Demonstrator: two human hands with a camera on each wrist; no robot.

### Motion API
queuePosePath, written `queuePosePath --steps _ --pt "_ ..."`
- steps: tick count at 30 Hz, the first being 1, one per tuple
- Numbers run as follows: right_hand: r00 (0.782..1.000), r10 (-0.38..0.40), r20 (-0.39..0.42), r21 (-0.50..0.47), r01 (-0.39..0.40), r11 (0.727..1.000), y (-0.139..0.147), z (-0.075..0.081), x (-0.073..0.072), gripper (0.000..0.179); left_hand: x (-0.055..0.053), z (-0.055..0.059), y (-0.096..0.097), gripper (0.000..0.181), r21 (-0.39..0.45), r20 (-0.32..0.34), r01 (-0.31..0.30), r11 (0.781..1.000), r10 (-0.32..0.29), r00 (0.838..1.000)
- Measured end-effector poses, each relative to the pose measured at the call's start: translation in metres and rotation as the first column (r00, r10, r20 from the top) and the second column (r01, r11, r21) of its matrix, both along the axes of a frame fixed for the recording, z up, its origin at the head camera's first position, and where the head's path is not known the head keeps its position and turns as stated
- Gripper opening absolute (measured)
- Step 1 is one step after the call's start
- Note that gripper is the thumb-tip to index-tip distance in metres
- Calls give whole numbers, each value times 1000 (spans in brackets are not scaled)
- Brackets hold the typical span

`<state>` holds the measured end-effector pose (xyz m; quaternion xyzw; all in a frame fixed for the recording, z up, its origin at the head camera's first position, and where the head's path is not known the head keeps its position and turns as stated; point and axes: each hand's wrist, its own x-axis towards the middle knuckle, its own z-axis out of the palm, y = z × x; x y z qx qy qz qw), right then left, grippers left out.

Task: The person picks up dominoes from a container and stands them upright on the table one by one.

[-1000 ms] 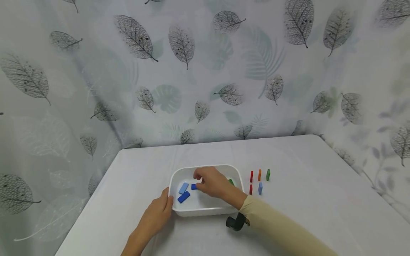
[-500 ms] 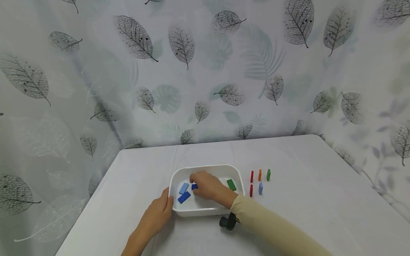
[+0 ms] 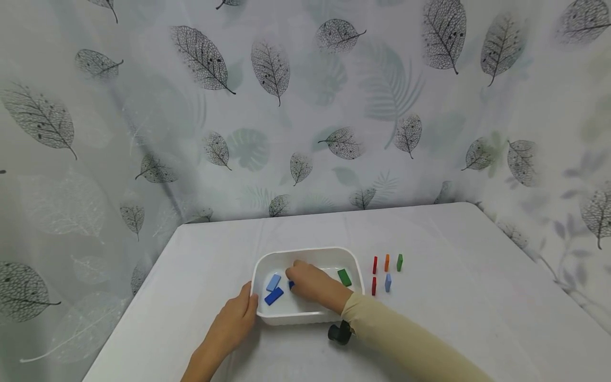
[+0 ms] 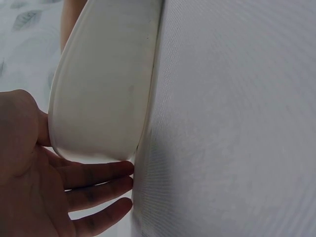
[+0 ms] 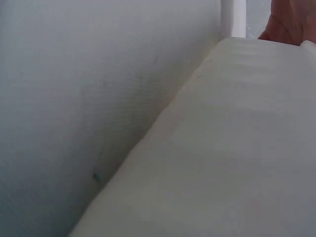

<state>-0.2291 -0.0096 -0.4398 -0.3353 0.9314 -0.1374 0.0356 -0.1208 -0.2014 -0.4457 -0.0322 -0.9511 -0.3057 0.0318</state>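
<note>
A white plastic tray [image 3: 305, 319] stands on the table, tilted slightly in view. At its left end my left hand [image 3: 232, 321] grips the wall; the left wrist view shows the thumb at the rim and the fingers against the outside. Inside the tray, my right hand [image 3: 312, 284] pinches a dark blue block [image 3: 291, 285], mostly hidden by the fingers. Left of it lie another dark blue block [image 3: 274, 296] and a light blue block [image 3: 273, 282]. A green block [image 3: 344, 277] lies flat near the tray's right end. The right wrist view holds mainly the tray's outer wall [image 5: 222, 148].
Right of the tray, small blocks stand upright in two rows: a red block [image 3: 374, 265], an orange block [image 3: 386, 262] and a green block [image 3: 400, 262] behind, a second red block [image 3: 374, 286] and a light blue block [image 3: 388, 283] in front. Leaf-patterned curtains surround the table.
My right hand has moved left within the tray, uncovering the green block, and its fingers have closed on the dark blue block. My left hand stays at the tray's left end.
</note>
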Motion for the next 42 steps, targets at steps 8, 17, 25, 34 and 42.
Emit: queuePosePath --steps 8,17,25,34,42 --pt "999 11 -30 27 -10 1000 3 0 2 13 0 0 -1 46 9 1 6 1000 -6 1000" --pt "999 22 -28 -44 -23 999 6 -2 3 25 -1 -1 -1 46 11 -13 12 1000 -12 1000" --pt "998 22 -52 -76 -26 997 8 -3 2 17 0 -1 -1 46 -1 -17 8 1000 -8 1000" --pt "999 35 -42 -121 -40 992 12 1 3 19 0 0 -1 46 6 -18 9 1000 -9 1000" --pt "999 20 -33 -140 -25 990 13 2 4 18 0 0 -1 45 9 -23 14 1000 -14 1000"
